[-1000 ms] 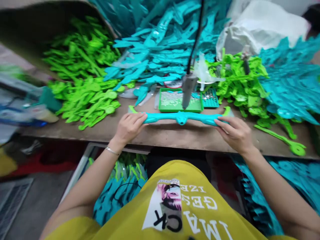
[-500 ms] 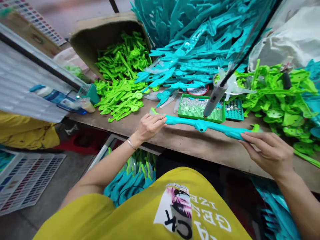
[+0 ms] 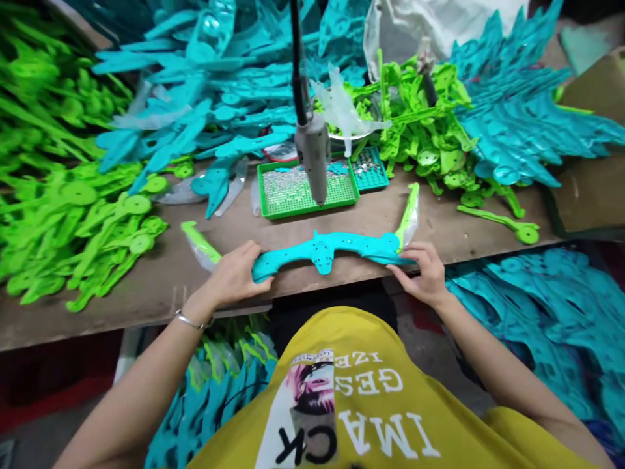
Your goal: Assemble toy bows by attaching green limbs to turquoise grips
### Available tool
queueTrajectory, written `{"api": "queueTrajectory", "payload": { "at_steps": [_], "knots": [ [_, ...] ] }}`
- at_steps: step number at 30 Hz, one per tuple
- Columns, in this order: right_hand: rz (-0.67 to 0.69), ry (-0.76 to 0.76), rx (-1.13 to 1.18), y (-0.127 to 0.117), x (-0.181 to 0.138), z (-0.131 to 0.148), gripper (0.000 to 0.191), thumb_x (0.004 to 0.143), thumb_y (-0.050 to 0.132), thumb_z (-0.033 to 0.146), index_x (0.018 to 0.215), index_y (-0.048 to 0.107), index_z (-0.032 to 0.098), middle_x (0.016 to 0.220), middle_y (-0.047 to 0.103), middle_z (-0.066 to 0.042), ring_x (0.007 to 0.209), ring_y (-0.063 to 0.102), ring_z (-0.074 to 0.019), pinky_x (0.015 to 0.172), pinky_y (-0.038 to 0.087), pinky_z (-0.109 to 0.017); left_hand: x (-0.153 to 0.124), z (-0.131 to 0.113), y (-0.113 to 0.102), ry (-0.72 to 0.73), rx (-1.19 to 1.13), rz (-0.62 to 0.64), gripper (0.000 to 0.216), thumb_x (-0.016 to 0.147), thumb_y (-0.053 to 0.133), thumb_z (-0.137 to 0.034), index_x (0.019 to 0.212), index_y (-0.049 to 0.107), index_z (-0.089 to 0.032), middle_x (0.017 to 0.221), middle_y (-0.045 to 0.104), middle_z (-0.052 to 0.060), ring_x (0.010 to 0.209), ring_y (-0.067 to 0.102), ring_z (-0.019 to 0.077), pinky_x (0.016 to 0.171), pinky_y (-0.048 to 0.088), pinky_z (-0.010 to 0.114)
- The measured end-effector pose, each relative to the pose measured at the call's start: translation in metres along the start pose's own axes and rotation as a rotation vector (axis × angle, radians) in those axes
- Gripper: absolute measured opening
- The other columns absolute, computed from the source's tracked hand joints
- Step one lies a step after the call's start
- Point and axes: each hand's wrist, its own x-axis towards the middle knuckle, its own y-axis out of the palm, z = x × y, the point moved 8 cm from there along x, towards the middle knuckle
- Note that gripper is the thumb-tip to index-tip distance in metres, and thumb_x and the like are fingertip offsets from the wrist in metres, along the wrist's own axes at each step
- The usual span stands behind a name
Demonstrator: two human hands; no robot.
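Note:
A long teal plastic bow-shaped part (image 3: 327,249) lies across the front of the wooden workbench (image 3: 161,273). My left hand (image 3: 233,277) grips its left end, fingers curled over it. My right hand (image 3: 426,272) pinches its right end. A lime-green blade piece (image 3: 408,216) sticks up from the right end, and another lime-green piece (image 3: 200,243) lies by my left hand. A grey screwdriver on a black cable (image 3: 311,153) hangs just above and behind the part.
A green tray of small screws (image 3: 303,190) and a small teal tray (image 3: 367,170) sit behind the part. Heaps of lime-green parts (image 3: 73,195) lie left, teal parts (image 3: 215,98) behind and at right (image 3: 517,124). More teal parts (image 3: 541,312) are below the bench.
The teal part has come back level and closer to the bench's front edge, now showing its flat face with holes. Both hands stayed on its ends. The view swung back to the right.

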Motion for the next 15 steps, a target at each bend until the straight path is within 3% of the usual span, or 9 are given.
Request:
{"api": "queueTrajectory", "payload": {
  "at_steps": [2, 4, 7, 9, 12, 15],
  "knots": [
    [-0.171, 0.285, 0.160, -0.013, 0.003, -0.028, 0.053, 0.071, 0.088, 0.034, 0.114, 0.058, 0.027, 0.116, 0.064, -0.009, 0.108, 0.065, -0.0266, 0.089, 0.058, -0.044, -0.008, -0.001, -0.010, -0.008, 0.066, -0.106, 0.041, 0.082, 0.061, -0.047, 0.110, 0.060, -0.017, 0.097, 0.062, 0.010, 0.090, 0.064, 0.0287, 0.072, 0.050, 0.036],
    [-0.232, 0.558, 0.424, -0.007, 0.002, -0.054, 0.066, 0.068, 0.089, 0.045, 0.122, 0.054, 0.029, 0.125, 0.062, -0.009, 0.112, 0.065, -0.0259, 0.089, 0.059, -0.042, -0.019, 0.000, -0.019, -0.021, 0.111, -0.212, 0.041, 0.084, 0.062, -0.046, 0.114, 0.060, -0.018, 0.095, 0.062, 0.010, 0.089, 0.064, 0.0301, 0.071, 0.049, 0.038],
    [0.016, 0.807, 0.848, 0.034, 0.004, -0.060, 0.076, 0.064, 0.089, 0.053, 0.128, 0.054, 0.031, 0.123, 0.069, -0.007, 0.106, 0.070, -0.0251, 0.089, 0.060, -0.043, -0.035, 0.011, -0.024, -0.065, 0.160, -0.372, 0.038, 0.084, 0.067, -0.044, 0.115, 0.060, -0.024, 0.093, 0.062, 0.009, 0.086, 0.063, 0.0305, 0.072, 0.048, 0.041],
    [0.153, 0.855, 0.945, 0.053, 0.004, -0.050, 0.073, 0.061, 0.091, 0.051, 0.122, 0.060, 0.029, 0.113, 0.074, -0.006, 0.099, 0.072, -0.0251, 0.090, 0.060, -0.044, -0.041, 0.018, -0.027, -0.079, 0.184, -0.482, 0.039, 0.083, 0.071, -0.043, 0.117, 0.057, -0.028, 0.098, 0.063, 0.008, 0.089, 0.063, 0.0310, 0.075, 0.050, 0.044],
    [0.162, 0.788, 0.874, 0.061, 0.006, -0.037, 0.057, 0.057, 0.095, 0.045, 0.105, 0.070, 0.027, 0.104, 0.076, -0.004, 0.095, 0.073, -0.0244, 0.091, 0.060, -0.043, -0.042, 0.016, -0.032, -0.096, 0.155, -0.563, 0.051, 0.085, 0.072, -0.038, 0.130, 0.050, -0.029, 0.113, 0.063, 0.008, 0.102, 0.062, 0.0329, 0.087, 0.050, 0.049],
    [0.150, 0.654, 0.827, 0.062, 0.007, -0.026, 0.047, 0.060, 0.095, 0.040, 0.097, 0.071, 0.027, 0.104, 0.076, -0.004, 0.101, 0.072, -0.0245, 0.093, 0.060, -0.042, -0.031, -0.018, -0.041, -0.073, 0.093, -0.510, 0.083, 0.085, 0.074, -0.044, 0.152, 0.032, -0.023, 0.135, 0.057, 0.016, 0.121, 0.056, 0.0386, 0.100, 0.045, 0.056]
  ]
}}
